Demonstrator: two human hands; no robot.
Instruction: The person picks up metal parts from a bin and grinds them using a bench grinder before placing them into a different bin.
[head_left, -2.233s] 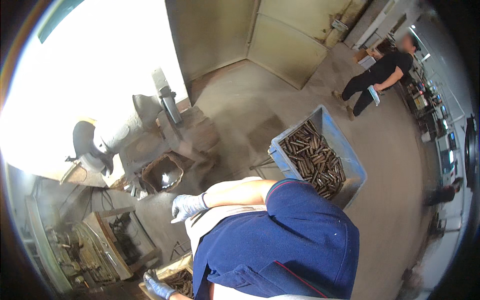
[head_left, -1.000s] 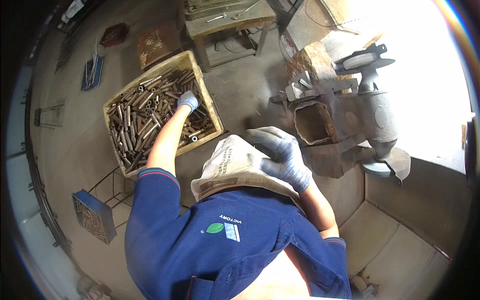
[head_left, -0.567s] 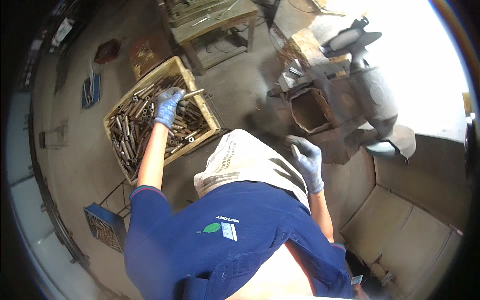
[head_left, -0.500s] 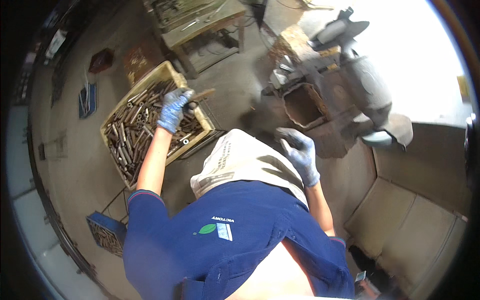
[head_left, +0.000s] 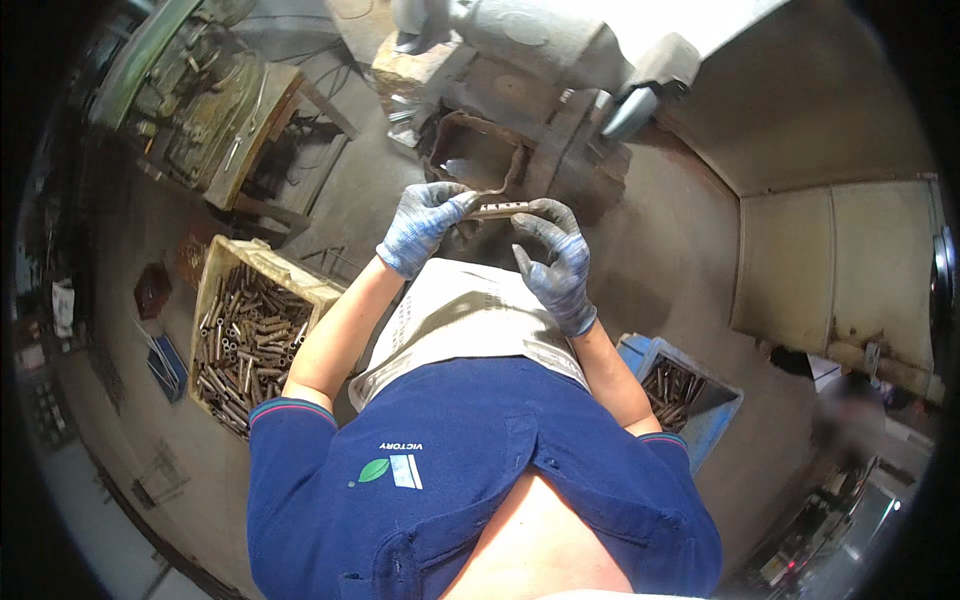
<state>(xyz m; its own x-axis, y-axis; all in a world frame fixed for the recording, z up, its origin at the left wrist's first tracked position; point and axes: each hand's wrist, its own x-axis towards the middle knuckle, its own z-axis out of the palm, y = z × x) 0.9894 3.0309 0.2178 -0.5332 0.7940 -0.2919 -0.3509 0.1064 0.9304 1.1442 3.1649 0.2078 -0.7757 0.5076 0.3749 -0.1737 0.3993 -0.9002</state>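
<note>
A short metal tube with a row of dark holes along its side (head_left: 499, 210) is held level in front of my lap. My left hand (head_left: 424, 228), in a blue-and-white glove with dark fingers, pinches its left end between thumb and fingers. At its right end are the fingertips of my right hand (head_left: 556, 266), gloved alike, curled around it with the thumb lower down. Just beyond the tube stands a dark machine with a rough-edged square opening (head_left: 520, 143). To my left, a worn yellowish crate (head_left: 208, 290) holds many rusty metal tubes (head_left: 255, 335).
By my right elbow sits a blue crate (head_left: 722, 410) with metal pieces inside. A grey motor-like housing (head_left: 540, 35) tops the machine. At the upper left is a workbench (head_left: 235, 165) with tools. Metal panels (head_left: 790, 260) stand to the right.
My left hand has moved from above the crate of tubes to my front, and my right hand has met it at the tube. The whole view has turned right, bringing the blue crate in.
</note>
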